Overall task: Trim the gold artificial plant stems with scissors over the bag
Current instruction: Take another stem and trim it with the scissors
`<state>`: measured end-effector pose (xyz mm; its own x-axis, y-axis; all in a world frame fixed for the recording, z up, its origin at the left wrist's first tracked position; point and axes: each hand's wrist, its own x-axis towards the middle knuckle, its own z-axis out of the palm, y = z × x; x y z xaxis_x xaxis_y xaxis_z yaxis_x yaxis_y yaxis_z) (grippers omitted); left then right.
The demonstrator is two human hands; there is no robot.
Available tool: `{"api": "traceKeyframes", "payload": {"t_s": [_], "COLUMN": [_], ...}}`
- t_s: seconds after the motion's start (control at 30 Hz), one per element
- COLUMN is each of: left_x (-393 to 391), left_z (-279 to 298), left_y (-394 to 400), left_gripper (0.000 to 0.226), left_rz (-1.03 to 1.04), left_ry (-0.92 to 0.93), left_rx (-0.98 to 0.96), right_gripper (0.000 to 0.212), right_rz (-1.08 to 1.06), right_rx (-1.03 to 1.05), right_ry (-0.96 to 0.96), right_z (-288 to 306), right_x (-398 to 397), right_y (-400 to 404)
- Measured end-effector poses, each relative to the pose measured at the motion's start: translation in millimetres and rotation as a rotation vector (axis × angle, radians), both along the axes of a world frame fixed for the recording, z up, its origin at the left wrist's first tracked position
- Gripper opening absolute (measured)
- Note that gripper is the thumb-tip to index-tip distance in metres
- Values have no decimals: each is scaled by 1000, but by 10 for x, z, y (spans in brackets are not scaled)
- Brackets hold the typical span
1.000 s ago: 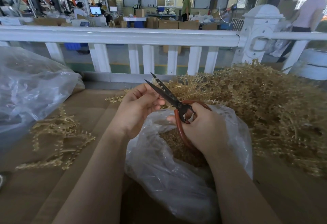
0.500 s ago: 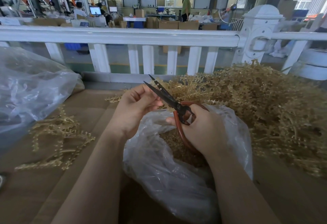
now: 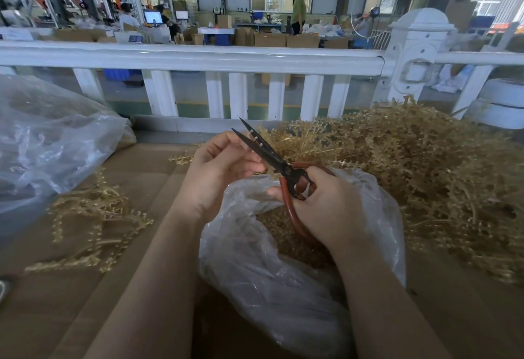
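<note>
Right hand grips open scissors; left hand pinches a stem between the blades over the bag; fingertips risk a nick.

two bags, one scissors

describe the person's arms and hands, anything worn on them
Both forearms are bare up to the frame edge, with no sleeves in view. The left hand and right hand have no gloves, and no rings, watch or bracelets are visible.
</note>
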<state>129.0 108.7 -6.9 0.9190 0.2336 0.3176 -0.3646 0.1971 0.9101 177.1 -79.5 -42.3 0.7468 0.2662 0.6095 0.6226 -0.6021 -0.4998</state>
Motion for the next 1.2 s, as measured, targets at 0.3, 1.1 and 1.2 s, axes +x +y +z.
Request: {"api": "traceKeyframes", "payload": {"t_s": [0.3, 1.1, 1.2], "left_x": [15, 31, 22], "left_z": [-23, -15, -7], "left_y": [-20, -47, -59], "left_gripper": [13, 11, 11], "left_rz": [123, 71, 67], "left_ry": [-24, -6, -11], "left_rx": [106, 162, 152], "right_gripper": [61, 39, 46], "right_rz": [37, 77, 84], "right_rx": [-2, 45, 63], "right_ry": [96, 96, 124], "right_z": [3, 2, -5], "right_x": [20, -2, 8], "right_y": [-11, -8, 0]}}
